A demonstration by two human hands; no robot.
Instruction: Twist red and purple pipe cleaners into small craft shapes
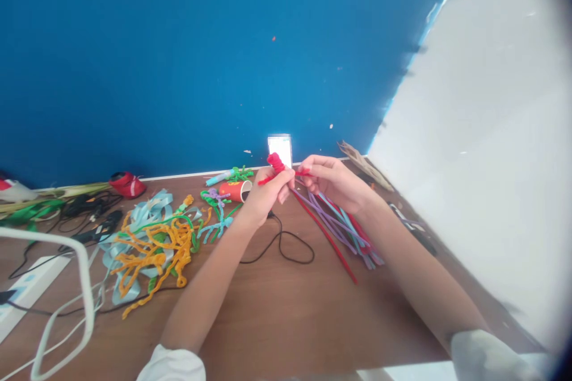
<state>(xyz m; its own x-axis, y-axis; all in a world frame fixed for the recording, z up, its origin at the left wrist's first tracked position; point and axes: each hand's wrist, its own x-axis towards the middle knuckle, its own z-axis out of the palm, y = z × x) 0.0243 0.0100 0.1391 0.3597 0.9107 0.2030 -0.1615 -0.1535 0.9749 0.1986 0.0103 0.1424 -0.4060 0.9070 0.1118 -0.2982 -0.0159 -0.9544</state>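
While both forearms extend over the brown wood-grain table (290,321), the left hand (269,190) grips a bright red, fuzzy, stem-like piece with a coiled upper end (276,162) between thumb and fingers. The piece is located above the table, near its rear edge, with the coil projecting upward past the left thumb and a short red length extending to the left of the fingers. The right hand (333,178) is positioned just beside the left; its thumb and index finger are closed narrowly at a red length. Whether this length is continuous with the coil cannot be determined.

Behind the hands, a brightly lit white rectangular screen (281,152) stands near the blue wall (201,59). Beneath the right hand and forearm lies a loose bundle of purple, light blue and red fuzzy stems (342,223); a long straight red fuzzy stem (328,242) runs diagonally along its left side. A thin black looped cable (297,262) lies between the forearms. To the left of the left hand are a red paper cup on its side (232,191) and, farther left, branched orange fuzzy stems (179,244) resting on light blue ribbon (152,209).
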